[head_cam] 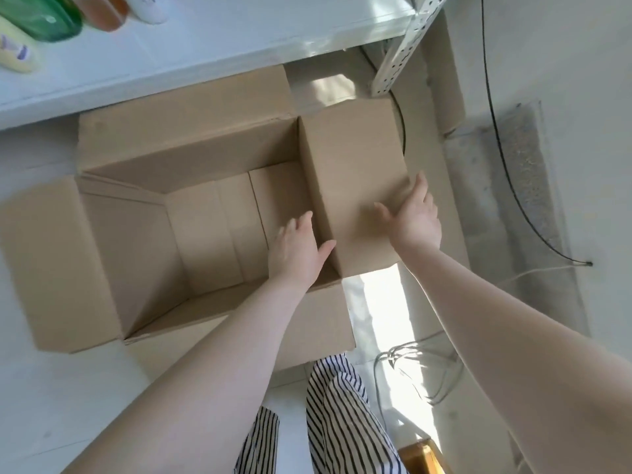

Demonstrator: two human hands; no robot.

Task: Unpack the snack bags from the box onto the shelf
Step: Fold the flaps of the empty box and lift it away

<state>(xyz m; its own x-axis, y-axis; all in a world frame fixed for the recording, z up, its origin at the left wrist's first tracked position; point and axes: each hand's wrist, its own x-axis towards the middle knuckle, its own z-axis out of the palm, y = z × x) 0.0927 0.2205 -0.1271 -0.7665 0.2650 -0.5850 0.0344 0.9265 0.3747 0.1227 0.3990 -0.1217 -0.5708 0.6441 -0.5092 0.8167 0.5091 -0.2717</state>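
A brown cardboard box point(136, 234) stands open on the floor below the white shelf point(205, 39). Its inside shows only bare cardboard; no snack bag is visible in it. My left hand point(299, 249) reaches over the box's right inner edge with fingers straight, thumb beside the right flap point(352, 186). My right hand point(415, 213) lies with straight fingers on the outer side of that raised flap. Neither hand holds anything.
Bottles lie on the shelf at the top left: a green one point(41, 18), an orange one point(102, 12), a yellow one point(17, 53). A perforated metal shelf post point(403, 46) stands at the right. Cables point(420, 371) lie on the floor by my striped trousers point(342, 422).
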